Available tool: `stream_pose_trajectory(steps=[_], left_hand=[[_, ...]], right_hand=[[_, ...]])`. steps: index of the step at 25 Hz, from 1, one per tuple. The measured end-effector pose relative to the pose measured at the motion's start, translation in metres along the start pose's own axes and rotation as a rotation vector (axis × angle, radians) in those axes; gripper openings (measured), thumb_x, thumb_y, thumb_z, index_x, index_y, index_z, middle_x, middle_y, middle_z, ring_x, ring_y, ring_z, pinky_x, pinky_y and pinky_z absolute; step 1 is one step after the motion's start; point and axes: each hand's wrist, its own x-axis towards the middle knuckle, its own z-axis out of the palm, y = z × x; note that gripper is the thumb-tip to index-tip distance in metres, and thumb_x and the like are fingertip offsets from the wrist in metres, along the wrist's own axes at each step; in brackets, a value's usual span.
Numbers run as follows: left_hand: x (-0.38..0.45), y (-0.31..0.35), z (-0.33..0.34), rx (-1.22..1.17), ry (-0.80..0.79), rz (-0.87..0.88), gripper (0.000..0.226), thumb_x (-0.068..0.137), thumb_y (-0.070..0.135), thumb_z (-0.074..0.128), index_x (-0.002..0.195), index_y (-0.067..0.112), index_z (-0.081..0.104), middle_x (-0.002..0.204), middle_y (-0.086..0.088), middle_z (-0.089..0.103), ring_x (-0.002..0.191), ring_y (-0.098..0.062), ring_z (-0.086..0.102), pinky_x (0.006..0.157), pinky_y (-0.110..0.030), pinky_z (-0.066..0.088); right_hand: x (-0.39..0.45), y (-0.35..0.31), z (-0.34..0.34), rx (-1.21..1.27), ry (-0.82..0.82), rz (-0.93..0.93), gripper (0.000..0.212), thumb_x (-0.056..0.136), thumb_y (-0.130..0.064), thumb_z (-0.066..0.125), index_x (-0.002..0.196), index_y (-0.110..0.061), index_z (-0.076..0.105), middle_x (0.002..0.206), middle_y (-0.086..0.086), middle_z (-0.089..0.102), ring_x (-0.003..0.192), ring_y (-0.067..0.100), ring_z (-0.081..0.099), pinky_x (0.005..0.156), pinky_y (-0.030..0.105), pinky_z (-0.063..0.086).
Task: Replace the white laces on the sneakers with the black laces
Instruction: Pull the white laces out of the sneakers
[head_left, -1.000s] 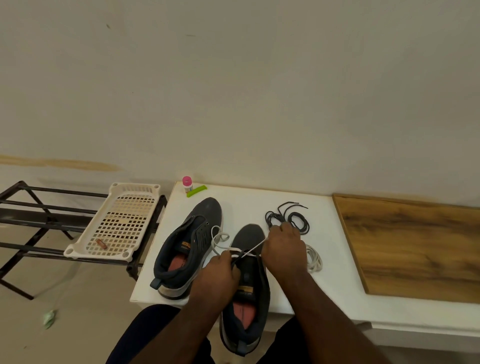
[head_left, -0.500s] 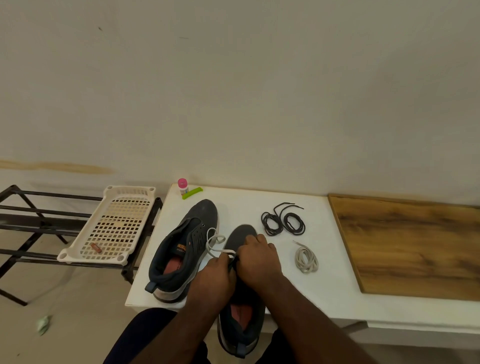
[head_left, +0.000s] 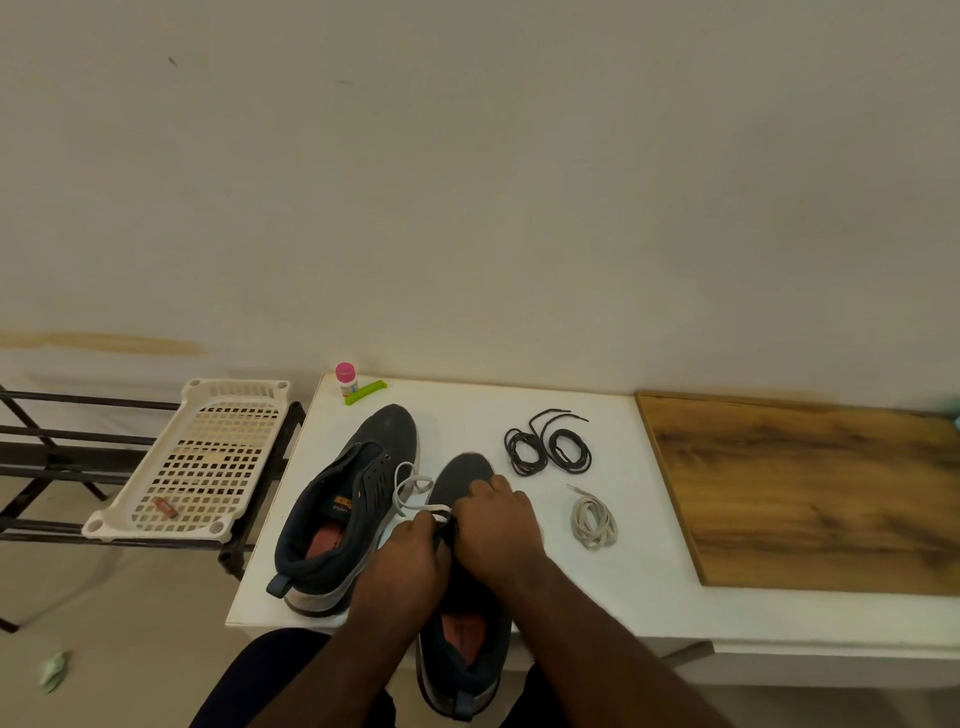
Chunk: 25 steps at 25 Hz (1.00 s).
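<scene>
Two dark sneakers stand on the white table. The left sneaker has no lace in it. The right sneaker sits partly under my hands. My left hand pinches the white lace at the shoe's eyelets. My right hand lies curled over the shoe's tongue area, fingertips at the same spot; what they grip is hidden. A loose white lace lies coiled to the right. Two coiled black laces lie behind it.
A small pink-capped bottle and a green strip sit at the table's back left corner. A white plastic tray rests on a black metal rack at left. A wooden board lies at right.
My right hand came back from the black laces to the right sneaker's eyelets. The stretched white lace went slack and now loops beside the left sneaker.
</scene>
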Motion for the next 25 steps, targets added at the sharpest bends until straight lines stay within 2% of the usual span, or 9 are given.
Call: stream_pose_trajectory(steps=[3,6,8,12,14,16,19,21,25], left_hand=[[-0.001,0.003,-0.006,-0.007,0.001,-0.036,0.020,0.098,0.033,0.043,0.114,0.024,0.050,0.103,0.002,0.059,0.093,-0.016,0.057,0.077,-0.028,0.044],[-0.003,0.005,-0.010,0.001,-0.015,-0.053,0.017,0.097,0.034,0.042,0.109,0.024,0.048,0.099,0.003,0.055,0.088,-0.014,0.056,0.080,-0.031,0.048],[-0.005,0.006,-0.012,0.013,-0.023,-0.051,0.017,0.098,0.038,0.041,0.109,0.026,0.047,0.102,0.003,0.054,0.089,-0.012,0.055,0.081,-0.031,0.049],[-0.009,0.012,-0.013,0.147,0.076,0.135,0.036,0.097,0.044,0.044,0.132,0.034,0.042,0.128,0.006,0.045,0.110,-0.013,0.050,0.087,-0.028,0.048],[-0.010,0.017,-0.010,0.247,0.054,0.331,0.046,0.094,0.038,0.050,0.138,0.041,0.042,0.125,0.007,0.047,0.112,-0.016,0.048,0.087,-0.029,0.047],[-0.010,0.017,-0.003,0.352,0.003,0.454,0.049,0.085,0.032,0.058,0.133,0.040,0.053,0.116,0.007,0.058,0.104,-0.020,0.054,0.078,-0.030,0.050],[-0.009,0.011,0.000,0.362,-0.015,0.442,0.043,0.080,0.031,0.055,0.121,0.036,0.065,0.107,0.007,0.066,0.095,-0.022,0.057,0.070,-0.030,0.051],[-0.009,0.010,-0.001,0.360,-0.012,0.428,0.042,0.080,0.033,0.048,0.117,0.036,0.067,0.104,0.007,0.067,0.092,-0.021,0.057,0.068,-0.029,0.051],[-0.007,0.009,-0.001,0.319,-0.042,0.408,0.044,0.084,0.029,0.051,0.126,0.033,0.063,0.116,0.005,0.063,0.104,-0.025,0.053,0.080,-0.033,0.050]], right_hand=[[0.006,0.029,-0.001,0.095,0.108,0.186,0.026,0.092,-0.022,0.046,0.105,-0.010,0.065,0.111,0.009,0.059,0.109,0.029,0.055,0.084,0.038,0.047],[0.003,0.065,-0.001,0.374,0.156,0.426,0.019,0.095,-0.022,0.049,0.093,-0.012,0.066,0.097,0.005,0.067,0.096,0.024,0.063,0.074,0.030,0.044],[-0.002,0.069,0.003,0.559,0.088,0.413,0.014,0.096,-0.023,0.055,0.097,-0.018,0.068,0.098,-0.001,0.069,0.096,0.019,0.064,0.076,0.027,0.044],[-0.005,0.063,0.011,0.629,-0.038,0.271,0.034,0.093,-0.018,0.057,0.126,-0.021,0.066,0.116,-0.002,0.070,0.107,0.015,0.063,0.088,0.024,0.046],[-0.003,0.061,0.015,0.637,-0.079,0.192,0.029,0.091,-0.022,0.062,0.119,-0.021,0.071,0.114,-0.004,0.071,0.104,0.013,0.063,0.089,0.025,0.047],[-0.002,0.060,0.020,0.626,-0.080,0.210,0.022,0.089,-0.021,0.065,0.108,-0.021,0.074,0.107,-0.006,0.072,0.099,0.012,0.063,0.087,0.026,0.049],[-0.002,0.057,0.023,0.559,-0.070,0.273,0.010,0.092,-0.019,0.061,0.095,-0.018,0.071,0.093,-0.002,0.069,0.089,0.015,0.062,0.079,0.027,0.049],[-0.003,0.049,0.018,0.590,0.000,0.273,0.013,0.094,-0.012,0.053,0.091,-0.014,0.064,0.088,0.001,0.068,0.086,0.020,0.062,0.075,0.029,0.047],[0.006,0.045,-0.018,1.005,0.255,0.374,0.020,0.098,-0.007,0.045,0.087,-0.019,0.056,0.078,-0.004,0.068,0.080,0.015,0.063,0.076,0.029,0.048]])
